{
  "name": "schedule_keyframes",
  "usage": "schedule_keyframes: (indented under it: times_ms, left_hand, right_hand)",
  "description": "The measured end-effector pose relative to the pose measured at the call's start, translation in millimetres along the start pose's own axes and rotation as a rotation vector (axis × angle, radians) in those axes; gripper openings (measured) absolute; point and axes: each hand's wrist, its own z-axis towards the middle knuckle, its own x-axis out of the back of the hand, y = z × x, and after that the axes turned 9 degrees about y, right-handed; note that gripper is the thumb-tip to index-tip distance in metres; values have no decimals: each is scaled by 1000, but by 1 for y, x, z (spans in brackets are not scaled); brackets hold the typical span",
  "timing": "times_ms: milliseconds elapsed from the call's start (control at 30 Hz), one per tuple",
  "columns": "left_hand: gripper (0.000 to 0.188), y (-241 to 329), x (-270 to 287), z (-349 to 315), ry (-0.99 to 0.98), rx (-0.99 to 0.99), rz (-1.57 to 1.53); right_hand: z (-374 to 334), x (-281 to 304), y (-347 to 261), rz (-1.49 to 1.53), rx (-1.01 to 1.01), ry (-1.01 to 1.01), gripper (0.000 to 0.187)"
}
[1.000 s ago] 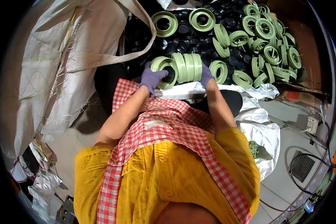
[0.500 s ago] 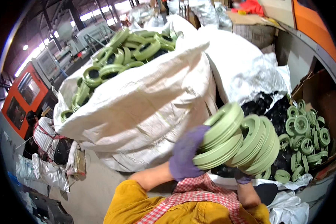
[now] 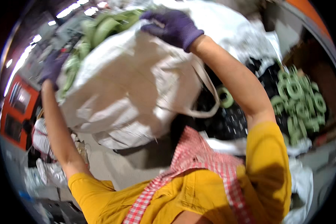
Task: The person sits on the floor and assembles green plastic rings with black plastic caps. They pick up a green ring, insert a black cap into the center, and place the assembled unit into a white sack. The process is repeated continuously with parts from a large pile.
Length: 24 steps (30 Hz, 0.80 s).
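In the head view, the left hand [image 3: 53, 68] is hanging at the far left end of the white sack [image 3: 130, 93], close beside the green rings [image 3: 108, 30]. It is showing as a blur, so I cannot tell whether its fingers are standing apart or clamped on anything. The right hand [image 3: 171, 28] is curling its fingers at the sack's upper rim, to the right of those rings; no ring is showing in it, though whether it is pinching the cloth I cannot tell.

Between the two hands, the rings are lying heaped along the sack's mouth (the nearer wall is hiding how deep they go). Below the right hand, a strap [image 3: 203, 114] is looping off the sack. Beyond it, to the right, a single ring [image 3: 225, 98] is lying by black parts [image 3: 231, 119]. Farther right of that hand, a heap of rings [image 3: 302, 108] is sitting against a brown carton [image 3: 329, 71].

As far as I am judging, a good many rings are already lying inside the sack, while plenty are remaining outside it.
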Motion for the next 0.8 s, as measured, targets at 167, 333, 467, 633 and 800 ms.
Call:
schedule_keyframes:
  times_ms: [167, 333, 467, 633, 800]
  left_hand:
    - [38, 178, -6, -148, 230, -684, -849]
    - [39, 315, -82, -305, -751, -64, -1191]
    - [39, 385, -115, -380, -1236, 85, -1416]
    - [47, 428, -131, -418, -1420, -382, -1215]
    - [47, 456, -151, -448, -1446, 674, -1583]
  right_hand:
    - [-265, 88, 78, -300, -906, -161, 40]
    - [-469, 181, 24, -1145, -1418, -451, 72]
    - [-512, 236, 23, -1132, -1781, -505, 78]
    - [-550, 231, 37, -1163, -2080, -461, 93]
    - [-459, 163, -6, -670, -1701, -50, 65]
